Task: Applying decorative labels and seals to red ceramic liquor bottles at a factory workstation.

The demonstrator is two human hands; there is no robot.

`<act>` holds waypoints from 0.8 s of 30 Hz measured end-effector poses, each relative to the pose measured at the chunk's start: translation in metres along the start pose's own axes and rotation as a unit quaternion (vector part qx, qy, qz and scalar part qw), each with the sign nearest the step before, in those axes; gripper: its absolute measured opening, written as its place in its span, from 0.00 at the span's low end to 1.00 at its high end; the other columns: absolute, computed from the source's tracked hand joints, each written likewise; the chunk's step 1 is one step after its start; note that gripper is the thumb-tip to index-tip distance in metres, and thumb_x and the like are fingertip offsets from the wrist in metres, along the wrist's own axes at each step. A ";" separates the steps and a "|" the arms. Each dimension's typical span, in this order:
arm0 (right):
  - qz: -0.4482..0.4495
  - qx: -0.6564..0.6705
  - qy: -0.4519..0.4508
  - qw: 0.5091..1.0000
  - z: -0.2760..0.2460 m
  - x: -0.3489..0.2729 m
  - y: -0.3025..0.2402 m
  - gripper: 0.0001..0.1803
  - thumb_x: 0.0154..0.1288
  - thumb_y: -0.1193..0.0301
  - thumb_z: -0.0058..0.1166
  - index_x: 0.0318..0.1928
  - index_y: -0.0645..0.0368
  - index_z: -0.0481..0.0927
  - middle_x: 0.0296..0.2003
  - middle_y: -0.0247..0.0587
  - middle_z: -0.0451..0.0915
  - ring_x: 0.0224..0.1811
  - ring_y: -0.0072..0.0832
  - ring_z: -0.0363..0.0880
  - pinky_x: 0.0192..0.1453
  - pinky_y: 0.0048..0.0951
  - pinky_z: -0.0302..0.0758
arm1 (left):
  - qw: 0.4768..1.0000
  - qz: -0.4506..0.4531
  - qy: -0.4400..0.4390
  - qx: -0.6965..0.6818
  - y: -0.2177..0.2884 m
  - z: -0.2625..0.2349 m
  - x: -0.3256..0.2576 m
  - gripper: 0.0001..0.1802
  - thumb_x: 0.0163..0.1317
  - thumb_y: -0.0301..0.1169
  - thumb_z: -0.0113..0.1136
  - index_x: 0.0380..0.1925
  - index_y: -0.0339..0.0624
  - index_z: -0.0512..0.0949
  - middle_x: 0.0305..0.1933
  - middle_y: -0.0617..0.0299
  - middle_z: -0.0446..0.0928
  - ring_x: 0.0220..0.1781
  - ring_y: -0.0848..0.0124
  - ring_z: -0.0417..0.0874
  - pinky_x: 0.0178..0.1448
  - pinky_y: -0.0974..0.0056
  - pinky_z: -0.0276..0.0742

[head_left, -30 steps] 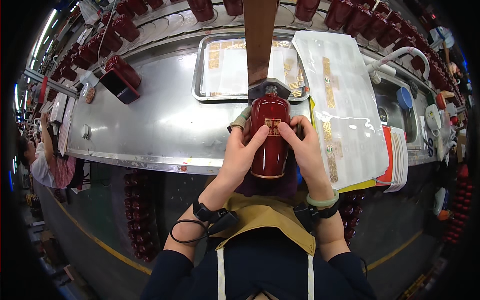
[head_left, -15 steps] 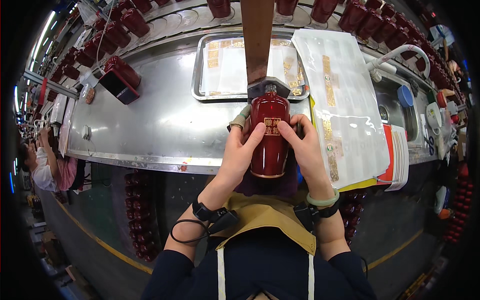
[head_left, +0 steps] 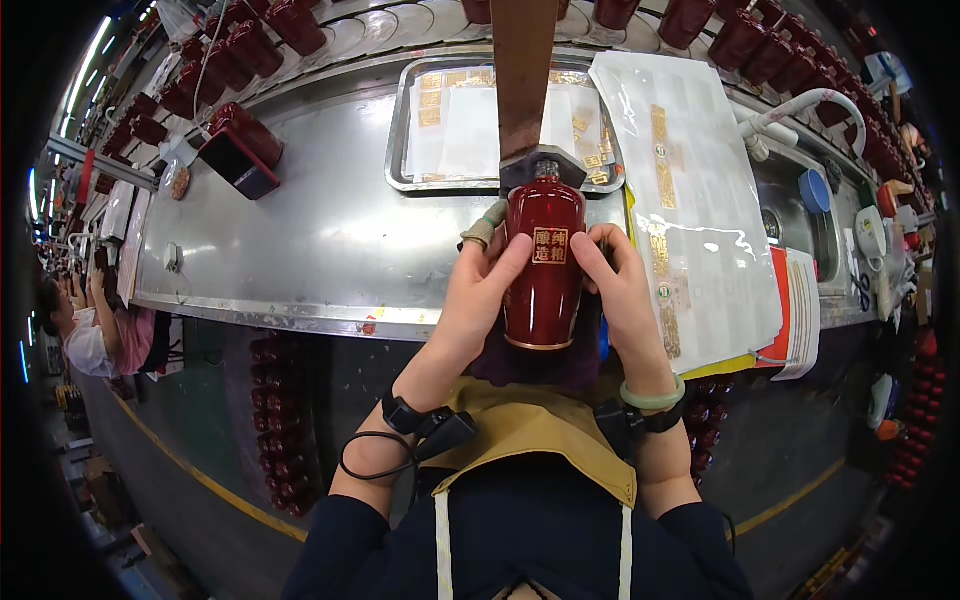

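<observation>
A glossy dark red bottle (head_left: 545,305) lies with its neck away from me, against a dark angular holder (head_left: 558,165) below a brown post. On its face sits a square gold label (head_left: 550,246) with characters. My left hand (head_left: 478,290) grips the bottle's left side, thumb beside the label, a cloth-like cover on one finger. From the right side my right hand (head_left: 622,285) holds it too, its thumb at the label's right edge. The fingers behind the bottle are partly hidden. Under the bottle's base is a dark purple cloth (head_left: 500,365).
Beyond the bottle, a metal tray (head_left: 398,150) holds sheets with gold labels. Large translucent label sheets (head_left: 710,240) cover the bench to the right, before a sink (head_left: 830,240). A tilted dark box (head_left: 240,165) stands left. Red bottles (head_left: 300,25) line the far conveyor. Another person (head_left: 95,335) sits far left.
My thumbs have slid outward off the gold label, which now shows whole. Both hands still hold the bottle. The whole view has shifted slightly.
</observation>
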State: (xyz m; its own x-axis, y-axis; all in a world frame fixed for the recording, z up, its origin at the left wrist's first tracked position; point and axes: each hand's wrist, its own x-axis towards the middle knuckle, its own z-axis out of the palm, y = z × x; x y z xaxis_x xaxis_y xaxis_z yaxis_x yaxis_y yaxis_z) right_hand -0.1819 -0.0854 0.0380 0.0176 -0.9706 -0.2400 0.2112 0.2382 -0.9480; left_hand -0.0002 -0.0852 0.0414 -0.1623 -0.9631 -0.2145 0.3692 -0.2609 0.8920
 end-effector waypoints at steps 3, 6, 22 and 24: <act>0.000 0.014 0.004 1.000 -0.001 -0.007 -0.006 0.10 0.77 0.68 0.61 0.47 0.60 0.77 0.37 0.25 0.73 0.39 0.12 0.67 0.44 0.17 0.66 | 1.000 0.000 -0.004 -0.018 -0.002 -0.002 0.001 0.37 0.77 0.34 0.60 0.78 0.30 0.56 0.76 0.48 0.69 0.74 0.66 0.72 0.77 0.60 0.68; -0.034 0.012 0.027 0.999 0.000 -0.021 -0.009 0.09 0.78 0.71 0.57 0.52 0.63 0.77 0.41 0.29 0.75 0.43 0.13 0.69 0.47 0.17 0.69 | 1.000 0.006 -0.003 -0.013 -0.003 -0.004 0.001 0.39 0.75 0.34 0.63 0.78 0.30 0.56 0.75 0.47 0.69 0.74 0.64 0.73 0.77 0.59 0.68; -0.153 -0.194 0.075 0.966 0.021 -0.050 -0.012 0.08 0.70 0.77 0.63 0.47 0.67 0.82 0.36 0.38 0.84 0.35 0.17 0.79 0.40 0.23 0.75 | 1.000 0.015 -0.015 0.014 -0.004 -0.004 0.003 0.40 0.75 0.33 0.64 0.78 0.29 0.56 0.75 0.46 0.69 0.73 0.65 0.73 0.77 0.59 0.68; -0.149 -0.202 0.073 0.965 0.021 -0.051 -0.012 0.08 0.70 0.77 0.63 0.47 0.67 0.82 0.35 0.37 0.84 0.35 0.18 0.79 0.40 0.22 0.75 | 1.000 0.017 -0.015 0.016 -0.005 -0.005 0.002 0.40 0.75 0.34 0.64 0.78 0.29 0.55 0.75 0.46 0.69 0.74 0.64 0.73 0.77 0.59 0.67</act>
State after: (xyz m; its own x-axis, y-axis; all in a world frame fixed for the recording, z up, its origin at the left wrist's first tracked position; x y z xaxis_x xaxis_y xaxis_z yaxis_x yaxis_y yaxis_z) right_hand -0.1651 -0.0393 0.0659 -0.1285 -0.9901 0.0561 -0.2136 -0.0277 -0.9765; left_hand 0.0028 -0.0861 0.0345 -0.1777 -0.9689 -0.1723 0.3453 -0.2253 0.9110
